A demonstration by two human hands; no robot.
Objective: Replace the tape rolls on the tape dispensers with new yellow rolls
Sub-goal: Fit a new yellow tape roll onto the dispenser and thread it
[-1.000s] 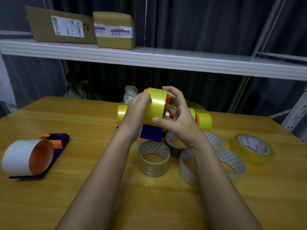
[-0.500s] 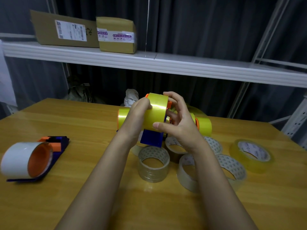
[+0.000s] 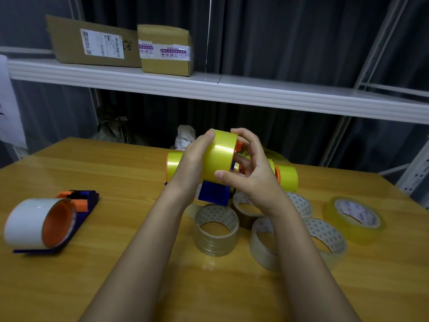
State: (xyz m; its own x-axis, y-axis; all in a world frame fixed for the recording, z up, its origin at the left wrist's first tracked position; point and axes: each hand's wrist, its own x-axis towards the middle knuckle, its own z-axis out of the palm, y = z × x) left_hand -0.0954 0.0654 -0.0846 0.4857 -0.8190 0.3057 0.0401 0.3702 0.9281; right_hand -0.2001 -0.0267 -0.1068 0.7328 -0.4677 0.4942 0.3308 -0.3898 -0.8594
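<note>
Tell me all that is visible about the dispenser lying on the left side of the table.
The dispenser lies flat near the left edge of the wooden table, untouched by either hand. Its body looks like dark blue plastic, with orange parts at the far end. At the near end an orange hub carries a wide white tape roll, its open side facing right. The nearest edge is slightly blurred.

Dim, soft overhead light; warped, blurry edges

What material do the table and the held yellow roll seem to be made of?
Table: probably wood or wood-look laminate with a smooth sheen; grain lines show. Yellow tape roll: likely glossy plastic film; a bright highlight runs across it.
</note>
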